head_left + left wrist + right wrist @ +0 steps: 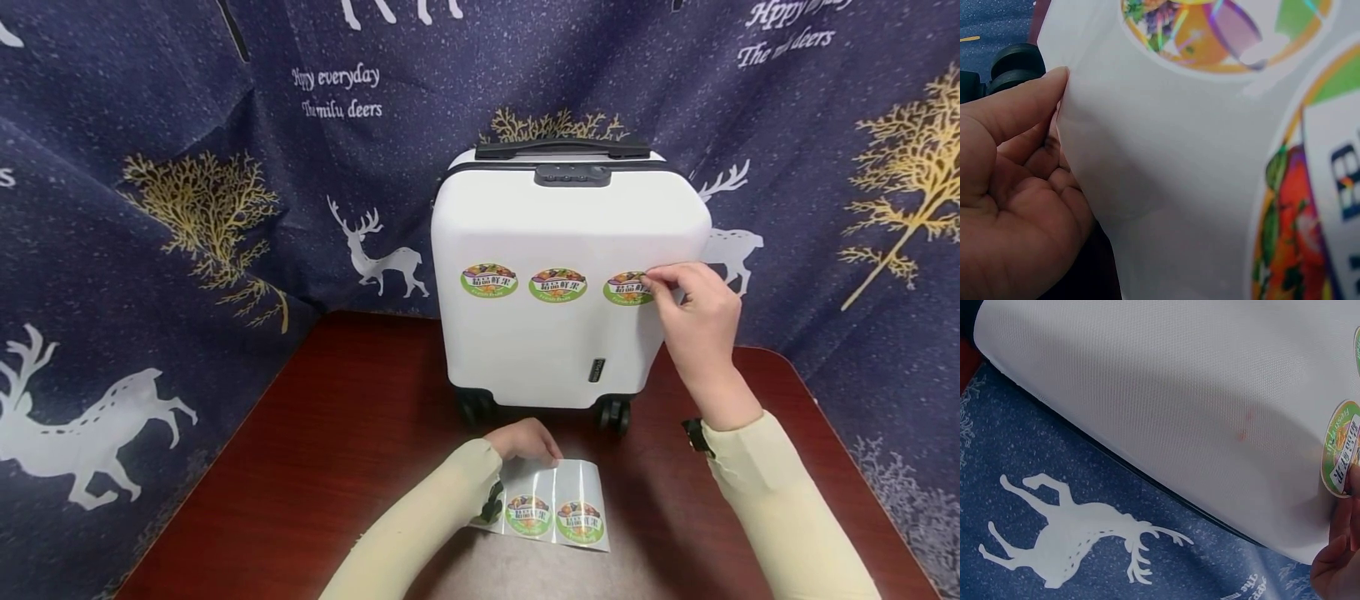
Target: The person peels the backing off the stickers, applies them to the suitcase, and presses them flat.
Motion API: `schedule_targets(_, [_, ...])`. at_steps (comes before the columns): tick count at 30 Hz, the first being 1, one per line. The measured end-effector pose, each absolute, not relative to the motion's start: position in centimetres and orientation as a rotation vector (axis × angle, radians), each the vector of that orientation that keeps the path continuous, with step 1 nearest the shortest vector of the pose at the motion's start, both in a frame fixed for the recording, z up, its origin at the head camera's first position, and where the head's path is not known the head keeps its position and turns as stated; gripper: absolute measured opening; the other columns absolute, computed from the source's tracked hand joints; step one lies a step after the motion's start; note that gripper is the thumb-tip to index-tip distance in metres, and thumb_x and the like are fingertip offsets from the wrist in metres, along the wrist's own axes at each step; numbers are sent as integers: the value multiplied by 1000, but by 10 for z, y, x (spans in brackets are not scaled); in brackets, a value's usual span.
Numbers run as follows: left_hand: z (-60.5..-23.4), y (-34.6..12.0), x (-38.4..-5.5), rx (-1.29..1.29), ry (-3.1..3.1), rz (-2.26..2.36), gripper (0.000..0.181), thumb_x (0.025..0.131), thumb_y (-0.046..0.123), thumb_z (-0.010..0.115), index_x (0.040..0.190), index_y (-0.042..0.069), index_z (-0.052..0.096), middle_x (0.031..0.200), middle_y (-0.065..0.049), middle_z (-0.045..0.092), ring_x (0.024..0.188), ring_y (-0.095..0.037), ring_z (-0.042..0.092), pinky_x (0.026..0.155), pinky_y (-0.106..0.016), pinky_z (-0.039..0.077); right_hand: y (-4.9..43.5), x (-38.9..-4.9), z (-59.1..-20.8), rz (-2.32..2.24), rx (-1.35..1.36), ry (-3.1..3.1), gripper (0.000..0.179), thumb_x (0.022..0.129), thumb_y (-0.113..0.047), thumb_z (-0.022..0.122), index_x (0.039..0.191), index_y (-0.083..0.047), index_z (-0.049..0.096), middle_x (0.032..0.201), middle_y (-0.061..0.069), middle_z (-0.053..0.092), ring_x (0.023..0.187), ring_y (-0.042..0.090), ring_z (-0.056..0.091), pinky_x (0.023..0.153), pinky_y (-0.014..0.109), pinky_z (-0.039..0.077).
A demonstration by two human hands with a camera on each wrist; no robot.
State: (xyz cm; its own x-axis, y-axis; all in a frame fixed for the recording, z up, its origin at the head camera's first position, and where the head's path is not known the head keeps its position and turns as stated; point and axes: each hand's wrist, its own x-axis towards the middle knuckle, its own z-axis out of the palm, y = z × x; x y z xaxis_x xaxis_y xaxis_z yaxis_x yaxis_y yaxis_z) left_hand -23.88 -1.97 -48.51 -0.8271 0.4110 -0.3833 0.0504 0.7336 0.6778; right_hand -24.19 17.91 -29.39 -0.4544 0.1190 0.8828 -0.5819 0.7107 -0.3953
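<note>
A white suitcase (525,350) stands upright, with three oval fruit stickers in a row across its front: a left sticker (489,292), a middle sticker (558,296) and a right sticker (621,298). My right hand (697,312) pinches the right sticker's edge between thumb and fingertips, against the suitcase; in the right wrist view that sticker (1335,450) is partly covered by the fingers. Low in front of the suitcase, my left hand (525,439) grips the top edge of a glossy sticker sheet (577,479) between thumb and fingers. The sheet (1166,162) bears several more such stickers.
Both sit on a dark red table (337,400). Behind hangs a blue cloth (360,167) printed with deer and trees. The suitcase has a black handle (562,148), a combination lock (572,175) and black wheels (613,414).
</note>
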Motion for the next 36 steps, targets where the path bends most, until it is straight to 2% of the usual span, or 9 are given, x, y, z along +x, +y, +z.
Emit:
schedule_targets(3, [-485, -20, -239, 346, 2416, 919, 11, 90, 9, 75, 99, 7, 82, 105, -5, 80, 91, -12, 63, 88, -29, 52, 180, -242, -295, 845, 362, -1879, 6, 89, 2, 75, 91, 7, 77, 88, 24, 75, 87, -22, 43, 82, -1, 34])
schedule_targets(6, [-484, -19, -238, 344, 2417, 920, 11, 90, 8, 75, 99, 6, 82, 104, -6, 80, 91, -13, 63, 88, -30, 52, 179, -242, -295, 855, 362, -1872, 5, 88, 3, 76, 92, 7, 77, 89, 24, 74, 87, -20, 44, 82, -1, 34])
schedule_targets(14, [-484, -20, -238, 350, 2412, 927, 11, 89, 6, 75, 98, 5, 82, 104, -7, 80, 90, -12, 62, 87, -29, 52, 176, -242, -296, 868, 349, -1844, 6, 86, 2, 77, 91, 6, 78, 90, 26, 69, 84, 25, 59, 80, 3, 31])
schedule_targets(16, [-484, -20, -239, 358, 2413, 927, 11, 89, 6, 75, 98, 5, 82, 104, -7, 80, 90, -12, 62, 87, -28, 51, 176, -242, -296, 873, 349, -1839, 6, 86, 2, 78, 91, 6, 78, 90, 26, 67, 83, 20, 57, 78, 5, 30])
schedule_targets(20, [-484, -20, -239, 365, 2414, 925, 11, 89, 6, 75, 98, 5, 82, 103, -7, 80, 89, -12, 62, 87, -27, 51, 178, -243, -296, 852, 340, -1870, 8, 87, 0, 78, 93, 6, 78, 90, 25, 70, 86, -6, 50, 80, 3, 32])
schedule_targets(22, [-484, -20, -239, 361, 2414, 923, 11, 89, 6, 76, 98, 5, 82, 103, -7, 80, 89, -12, 61, 87, -28, 51, 180, -243, -297, 844, 328, -1890, 10, 88, -3, 78, 94, 6, 78, 90, 25, 73, 84, -9, 51, 82, 3, 32])
schedule_targets(26, [-484, -19, -239, 351, 2416, 920, 11, 89, 7, 76, 98, 5, 82, 103, -7, 80, 89, -13, 62, 87, -29, 52, 183, -242, -300, 857, 290, -1905, 15, 88, -5, 78, 96, 8, 75, 91, 26, 73, 82, 11, 58, 84, 4, 31])
schedule_targets(32, [-484, -19, -240, 364, 2413, 909, 11, 90, 8, 76, 99, 6, 82, 104, -6, 80, 92, -13, 64, 89, -29, 53, 186, -240, -303, 900, 268, -1888, 16, 89, -5, 78, 97, 9, 75, 92, 28, 70, 88, -19, 43, 81, 5, 32])
schedule_targets(36, [-485, -19, -240, 366, 2411, 903, 11, 90, 9, 76, 99, 6, 82, 104, -6, 80, 90, -12, 62, 87, -28, 52, 189, -240, -306, 941, 255, -1866, 15, 88, -3, 78, 95, 10, 74, 90, 28, 70, 84, -20, 44, 79, 6, 33])
